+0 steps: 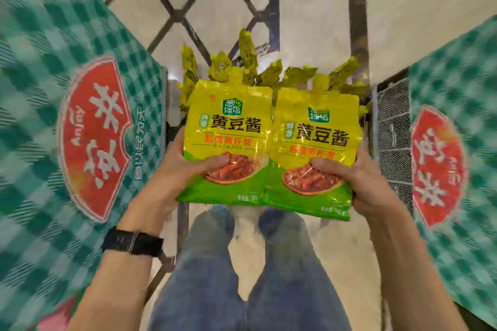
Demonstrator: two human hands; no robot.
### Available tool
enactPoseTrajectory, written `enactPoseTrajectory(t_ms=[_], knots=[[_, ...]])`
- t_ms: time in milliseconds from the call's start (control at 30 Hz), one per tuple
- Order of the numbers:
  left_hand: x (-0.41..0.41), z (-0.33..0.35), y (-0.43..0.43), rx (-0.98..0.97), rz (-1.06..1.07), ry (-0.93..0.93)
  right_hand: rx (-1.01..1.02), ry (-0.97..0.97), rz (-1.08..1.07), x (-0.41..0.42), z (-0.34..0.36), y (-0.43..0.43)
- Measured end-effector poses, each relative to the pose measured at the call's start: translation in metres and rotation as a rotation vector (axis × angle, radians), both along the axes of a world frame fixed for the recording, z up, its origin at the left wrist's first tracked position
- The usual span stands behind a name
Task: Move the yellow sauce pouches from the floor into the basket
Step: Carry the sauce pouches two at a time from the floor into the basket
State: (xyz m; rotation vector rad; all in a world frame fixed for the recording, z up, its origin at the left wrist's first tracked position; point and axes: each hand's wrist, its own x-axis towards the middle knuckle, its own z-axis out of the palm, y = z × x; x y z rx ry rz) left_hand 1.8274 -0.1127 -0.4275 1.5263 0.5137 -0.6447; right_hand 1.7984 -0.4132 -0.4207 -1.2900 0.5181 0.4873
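Observation:
Two yellow sauce pouches with green bottoms are held up side by side in front of me. My left hand grips the left pouch at its lower left, thumb on the front. My right hand grips the right pouch at its lower right, thumb on the front. Behind them several more yellow pouches stand upright in a pile, apparently inside a wire basket whose mesh wall shows at the right.
Green checked cartons with red labels stand close on the left and on the right. A dark metal frame crosses the pale floor beyond. My legs in jeans are below the pouches.

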Motion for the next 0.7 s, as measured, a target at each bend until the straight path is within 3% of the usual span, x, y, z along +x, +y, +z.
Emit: enactPoseTrajectory(t_ms=[267,700], knots=[[-0.008,0.107,-0.002,-0.075,-0.205,-0.102,-0.049,-0.032,-0.219,-0.062,0.125,0.010],[-0.009,0.165,0.006,-0.178,-0.651,-0.187,0.016,-0.138,-0.724,-0.191,0.170,0.094]])
